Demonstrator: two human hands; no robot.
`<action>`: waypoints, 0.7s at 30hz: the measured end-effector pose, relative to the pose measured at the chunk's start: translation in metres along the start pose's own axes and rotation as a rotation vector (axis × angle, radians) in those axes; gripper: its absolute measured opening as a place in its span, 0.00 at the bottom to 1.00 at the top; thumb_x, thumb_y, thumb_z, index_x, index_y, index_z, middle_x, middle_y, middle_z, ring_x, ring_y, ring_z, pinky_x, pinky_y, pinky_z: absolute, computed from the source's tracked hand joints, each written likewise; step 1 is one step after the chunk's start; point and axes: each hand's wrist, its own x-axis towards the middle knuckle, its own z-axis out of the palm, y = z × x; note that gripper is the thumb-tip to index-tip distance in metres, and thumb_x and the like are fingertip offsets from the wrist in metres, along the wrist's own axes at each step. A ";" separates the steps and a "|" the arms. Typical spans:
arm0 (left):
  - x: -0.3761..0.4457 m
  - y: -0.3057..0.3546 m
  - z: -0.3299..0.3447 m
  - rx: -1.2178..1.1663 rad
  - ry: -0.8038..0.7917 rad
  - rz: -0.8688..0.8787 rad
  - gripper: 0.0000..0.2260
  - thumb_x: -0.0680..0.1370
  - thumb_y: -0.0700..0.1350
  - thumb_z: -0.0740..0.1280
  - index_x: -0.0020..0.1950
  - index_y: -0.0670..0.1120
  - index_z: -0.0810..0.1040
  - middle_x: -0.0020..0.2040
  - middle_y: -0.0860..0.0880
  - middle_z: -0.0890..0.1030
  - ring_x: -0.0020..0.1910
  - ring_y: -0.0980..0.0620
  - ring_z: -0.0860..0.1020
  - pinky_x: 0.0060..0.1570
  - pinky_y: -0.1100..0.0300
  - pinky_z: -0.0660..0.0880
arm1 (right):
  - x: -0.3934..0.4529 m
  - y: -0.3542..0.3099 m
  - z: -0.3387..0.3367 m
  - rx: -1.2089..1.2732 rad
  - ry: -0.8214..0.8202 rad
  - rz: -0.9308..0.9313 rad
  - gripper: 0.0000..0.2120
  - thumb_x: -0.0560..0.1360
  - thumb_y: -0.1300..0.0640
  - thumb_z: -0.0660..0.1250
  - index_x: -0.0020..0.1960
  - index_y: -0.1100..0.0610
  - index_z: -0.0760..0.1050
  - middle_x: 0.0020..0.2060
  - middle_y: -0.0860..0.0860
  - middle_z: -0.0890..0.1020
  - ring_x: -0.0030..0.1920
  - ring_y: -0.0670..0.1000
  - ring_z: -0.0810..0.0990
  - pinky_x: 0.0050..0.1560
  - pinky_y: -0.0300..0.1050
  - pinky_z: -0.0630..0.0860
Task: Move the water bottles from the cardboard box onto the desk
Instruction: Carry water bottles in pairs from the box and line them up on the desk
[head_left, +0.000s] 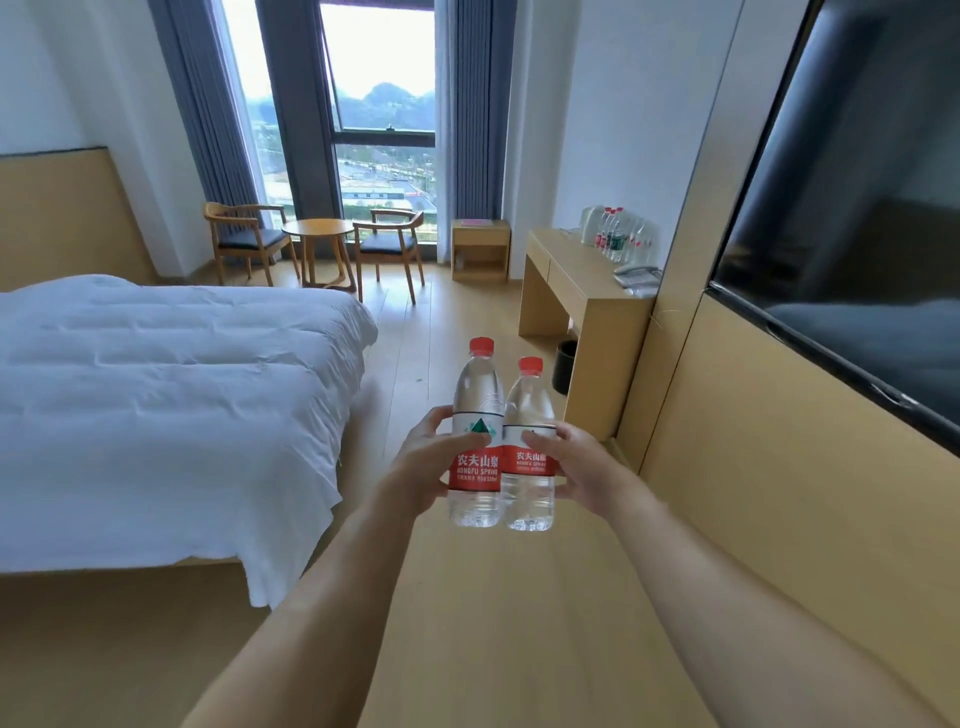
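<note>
Two clear water bottles with red caps and red labels are held upright side by side in front of me. My left hand (428, 457) grips the left bottle (477, 415) around its label. My right hand (576, 460) grips the right bottle (530, 499), which sits slightly lower. The wooden desk (571, 275) stands ahead on the right against the wall, with several water bottles (621, 236) and a white kettle standing at its far end. The cardboard box is not in view.
A white bed (156, 395) fills the left side. A wood floor aisle (431, 332) runs between bed and desk. A black bin (563, 366) stands under the desk, a phone (636, 275) lies on it. Chairs, a round table and a small cabinet stand by the window. A dark TV hangs on the right wall.
</note>
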 end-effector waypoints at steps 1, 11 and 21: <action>0.019 0.007 -0.004 0.003 -0.006 -0.013 0.26 0.71 0.42 0.78 0.65 0.55 0.74 0.54 0.42 0.84 0.50 0.42 0.85 0.50 0.40 0.82 | 0.018 -0.005 0.000 0.000 0.012 0.005 0.19 0.75 0.51 0.74 0.64 0.53 0.76 0.55 0.56 0.85 0.56 0.57 0.85 0.59 0.64 0.79; 0.179 0.039 -0.044 0.022 -0.042 -0.064 0.26 0.72 0.42 0.78 0.65 0.54 0.72 0.56 0.39 0.83 0.53 0.40 0.84 0.54 0.35 0.79 | 0.172 -0.032 -0.010 0.022 0.055 0.038 0.20 0.75 0.51 0.74 0.64 0.54 0.75 0.55 0.56 0.85 0.56 0.57 0.84 0.58 0.63 0.79; 0.362 0.085 -0.083 0.052 0.014 -0.061 0.27 0.70 0.42 0.79 0.64 0.53 0.72 0.56 0.38 0.83 0.51 0.40 0.85 0.46 0.42 0.82 | 0.378 -0.068 -0.035 0.074 0.001 0.052 0.18 0.74 0.52 0.75 0.61 0.55 0.77 0.53 0.55 0.86 0.54 0.57 0.85 0.54 0.60 0.80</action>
